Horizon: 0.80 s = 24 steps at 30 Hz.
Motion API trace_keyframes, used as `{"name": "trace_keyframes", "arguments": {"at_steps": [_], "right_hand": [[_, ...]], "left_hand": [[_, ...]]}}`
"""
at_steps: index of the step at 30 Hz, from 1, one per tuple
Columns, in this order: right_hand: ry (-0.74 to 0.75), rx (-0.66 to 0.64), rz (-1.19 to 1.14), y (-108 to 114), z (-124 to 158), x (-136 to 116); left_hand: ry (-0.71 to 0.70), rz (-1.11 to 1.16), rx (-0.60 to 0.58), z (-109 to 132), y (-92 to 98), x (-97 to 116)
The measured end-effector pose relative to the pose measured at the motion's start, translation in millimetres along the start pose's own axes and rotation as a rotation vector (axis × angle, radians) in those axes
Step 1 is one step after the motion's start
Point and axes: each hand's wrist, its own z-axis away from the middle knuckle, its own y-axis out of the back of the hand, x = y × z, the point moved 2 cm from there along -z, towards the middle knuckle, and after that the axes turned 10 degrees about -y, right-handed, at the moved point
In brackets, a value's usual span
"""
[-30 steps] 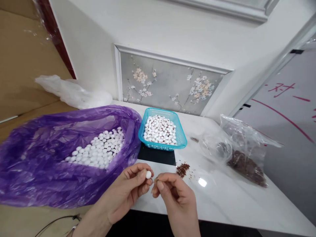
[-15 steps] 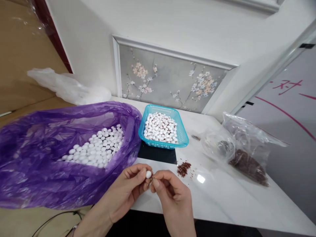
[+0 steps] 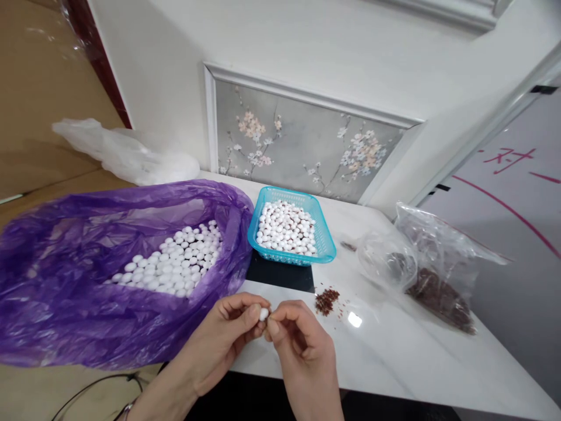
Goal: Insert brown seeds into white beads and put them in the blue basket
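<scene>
My left hand pinches a small white bead between thumb and fingers, just above the near edge of the white table. My right hand is closed in a pinch right against that bead; whatever its fingertips hold is too small to name. A purple plastic bag at the left lies open with several white beads inside. Behind my hands a blue basket heaped with white beads rests on a black square. A small pile of reddish-brown bits lies just right of my hands.
A clear plastic bag with dark brown material lies at the right of the table. A crumpled white plastic bag sits at the back left. A floral wall panel stands behind the basket. A thin cable lies below the purple bag.
My right hand has closed in on the bead until its fingertips touch it. The view has shifted slightly; nothing on the table has moved.
</scene>
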Motion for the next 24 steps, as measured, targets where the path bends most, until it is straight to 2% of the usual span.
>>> {"name": "trace_keyframes", "arguments": {"at_steps": [5,13,20,24], "right_hand": [[-0.022,-0.018,0.056,0,-2,3],[0.002,0.026,0.120,-3,-4,14],[-0.140,-0.006,-0.025,-5,-8,15],[-0.157,-0.017,-0.051,-3,-10,15]], "left_hand": [[-0.017,-0.019,0.028,-1,2.6,-3],[0.002,-0.016,0.121,-2,5.8,-6],[-0.022,0.005,0.053,-2,3.1,-3],[-0.037,-0.012,0.015,-2,3.6,-4]]}}
